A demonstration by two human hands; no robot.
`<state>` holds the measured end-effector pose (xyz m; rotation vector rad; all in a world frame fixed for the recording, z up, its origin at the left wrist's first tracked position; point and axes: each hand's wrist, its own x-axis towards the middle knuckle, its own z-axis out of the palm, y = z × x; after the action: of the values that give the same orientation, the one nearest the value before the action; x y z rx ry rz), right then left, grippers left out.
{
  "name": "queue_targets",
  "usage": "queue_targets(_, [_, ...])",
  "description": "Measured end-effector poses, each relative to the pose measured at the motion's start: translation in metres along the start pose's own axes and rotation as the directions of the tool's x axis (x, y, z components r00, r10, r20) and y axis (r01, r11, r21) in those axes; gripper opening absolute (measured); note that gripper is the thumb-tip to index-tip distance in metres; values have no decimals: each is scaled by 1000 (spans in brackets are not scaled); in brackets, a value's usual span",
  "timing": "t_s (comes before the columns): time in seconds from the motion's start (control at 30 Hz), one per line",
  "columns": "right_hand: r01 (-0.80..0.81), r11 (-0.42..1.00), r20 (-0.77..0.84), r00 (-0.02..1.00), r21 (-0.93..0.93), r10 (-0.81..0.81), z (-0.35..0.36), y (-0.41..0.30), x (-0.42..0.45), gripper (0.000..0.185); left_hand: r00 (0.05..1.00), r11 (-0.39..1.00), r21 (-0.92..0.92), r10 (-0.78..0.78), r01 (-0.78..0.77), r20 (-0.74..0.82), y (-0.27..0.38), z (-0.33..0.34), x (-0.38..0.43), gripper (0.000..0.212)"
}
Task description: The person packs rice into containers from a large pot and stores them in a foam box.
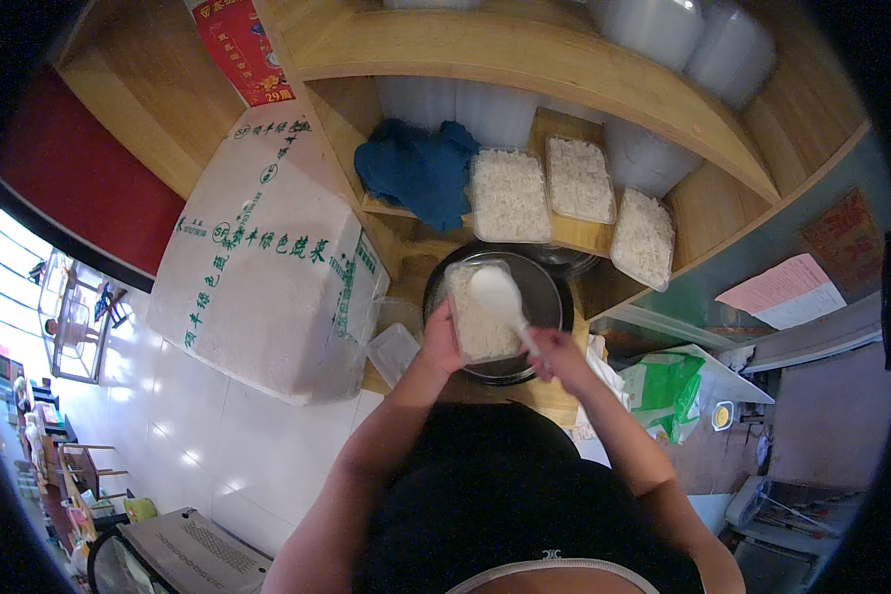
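Note:
My left hand (443,334) grips the left side of a clear plastic container (484,327) filled with white rice. In my right hand (557,355) is a white rice paddle (499,295), its broad end over the rice. Both are held above a round dark pot (546,286) whose inside is mostly hidden by the container. Beyond the pot, three more containers of rice sit at the shelf: one on the left (510,194), one in the middle (579,180) and one on the right, tilted (642,236).
A blue cloth (416,167) hangs over the shelf's edge. Left of the pot stand a large white foam box (275,260) in plastic and an empty clear container (395,355). A wooden shelf board (490,56) arches above. A green and white bag (664,393) lies at the right.

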<state>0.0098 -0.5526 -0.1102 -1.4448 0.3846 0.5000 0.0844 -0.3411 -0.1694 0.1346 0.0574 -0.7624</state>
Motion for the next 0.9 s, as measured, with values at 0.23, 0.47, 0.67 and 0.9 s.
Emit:
queue_targets(0.23, [-62, 998, 162, 985, 12, 59, 2, -8, -26, 40, 994, 994, -20, 104, -104, -38, 4, 18, -10, 56])
queue_targets(0.47, [-39, 979, 98, 993, -199, 60, 1, -3, -56, 35, 982, 980, -64, 188, -189, -19, 5, 13, -21, 55])
queue_targets(0.67, [30, 999, 17, 999, 19, -30, 7, 17, -36, 39, 978, 978, -77, 200, -196, 53, -1, 22, -25, 54])
queue_targets(0.9, [66, 989, 45, 996, 129, -72, 6, 0, -54, 37, 945, 943, -73, 326, -326, -14, 10, 30, -52, 54])
